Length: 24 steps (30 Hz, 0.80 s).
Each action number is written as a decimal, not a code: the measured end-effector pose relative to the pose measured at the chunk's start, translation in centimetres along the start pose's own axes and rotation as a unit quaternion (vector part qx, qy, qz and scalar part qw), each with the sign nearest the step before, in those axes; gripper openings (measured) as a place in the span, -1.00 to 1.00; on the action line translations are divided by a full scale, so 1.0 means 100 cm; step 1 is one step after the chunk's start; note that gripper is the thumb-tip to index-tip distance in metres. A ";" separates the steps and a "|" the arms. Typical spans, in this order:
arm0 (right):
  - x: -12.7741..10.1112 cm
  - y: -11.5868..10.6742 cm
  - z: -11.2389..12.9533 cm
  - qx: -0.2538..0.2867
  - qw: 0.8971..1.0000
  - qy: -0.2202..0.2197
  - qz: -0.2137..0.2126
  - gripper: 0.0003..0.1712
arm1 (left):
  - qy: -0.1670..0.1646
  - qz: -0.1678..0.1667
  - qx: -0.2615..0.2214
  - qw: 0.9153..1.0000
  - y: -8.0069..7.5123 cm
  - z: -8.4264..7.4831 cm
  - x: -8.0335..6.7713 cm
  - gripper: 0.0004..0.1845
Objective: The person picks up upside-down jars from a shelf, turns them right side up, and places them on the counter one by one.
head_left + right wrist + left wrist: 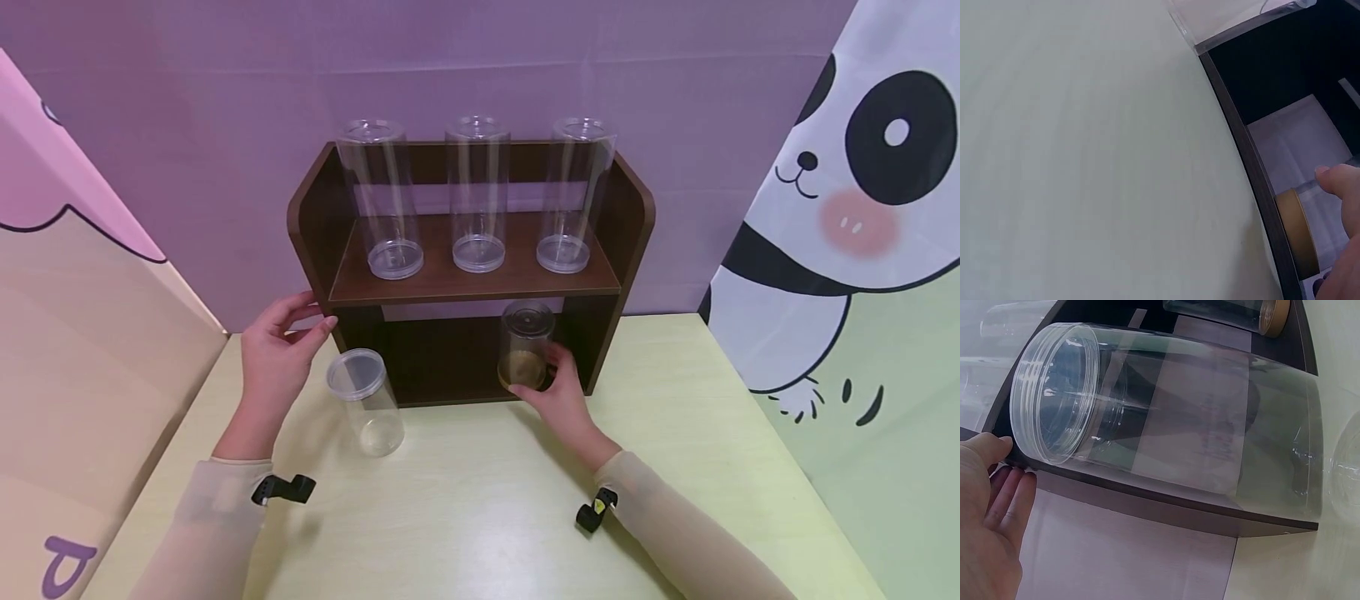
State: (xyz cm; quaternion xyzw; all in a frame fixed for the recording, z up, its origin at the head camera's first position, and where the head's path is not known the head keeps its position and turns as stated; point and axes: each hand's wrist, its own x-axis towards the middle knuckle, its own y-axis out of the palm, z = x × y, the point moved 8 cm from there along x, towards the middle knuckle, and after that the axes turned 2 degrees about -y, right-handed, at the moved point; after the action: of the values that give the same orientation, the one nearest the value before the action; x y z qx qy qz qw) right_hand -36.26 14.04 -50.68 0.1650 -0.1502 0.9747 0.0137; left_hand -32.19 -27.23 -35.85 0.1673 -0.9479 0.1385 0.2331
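My left hand (pixel 276 362) holds the front edge of the brown shelf's (pixel 1166 499) left side panel, thumb on one face and fingers on the other. Just right of that hand, a tall clear jar with a clear lid (pixel 358 373) stands on the table. My right hand (pixel 561 404) grips a shorter clear jar (pixel 527 327) low down, thumb on its front left and fingers round its right side. This jar stands upright at the right of the lower shelf, its tan end (pixel 1298 234) down. In the right wrist view the hand is partly cut off.
Three tall clear containers, the left (pixel 378 196), middle (pixel 477 192) and right (pixel 573 196), stand in a row on the upper shelf board (pixel 435 287). The pale table (pixel 465 500) runs in front. A purple cloth (pixel 480 58) hangs behind, with printed panels on both sides.
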 end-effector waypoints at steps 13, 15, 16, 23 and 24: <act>0.008 0.003 -0.013 -0.005 0.999 0.041 0.002 0.08 | 0.010 0.000 0.002 1.000 0.000 -0.001 0.000 -0.56; 0.007 0.004 -0.013 -0.006 0.999 0.042 0.003 0.04 | 0.012 0.000 0.003 1.000 0.000 -0.001 0.000 -0.56; 0.007 0.004 -0.013 -0.004 0.999 0.043 0.003 0.02 | 0.012 0.000 0.005 1.000 0.000 -0.001 -0.001 -0.56; 0.006 0.002 -0.012 -0.001 0.999 0.051 0.001 0.00 | 0.012 0.003 0.010 1.000 0.001 -0.003 -0.001 -0.57; 0.006 0.001 -0.011 -0.001 0.999 0.050 0.003 0.00 | 0.011 0.003 0.010 1.000 0.001 -0.003 -0.001 -0.56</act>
State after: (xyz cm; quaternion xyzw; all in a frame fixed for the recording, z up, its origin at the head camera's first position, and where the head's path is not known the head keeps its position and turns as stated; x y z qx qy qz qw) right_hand -37.15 14.24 -51.53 0.1154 -0.1505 0.9817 0.0186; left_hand -32.00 -27.03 -35.66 0.1649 -0.9444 0.1506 0.2413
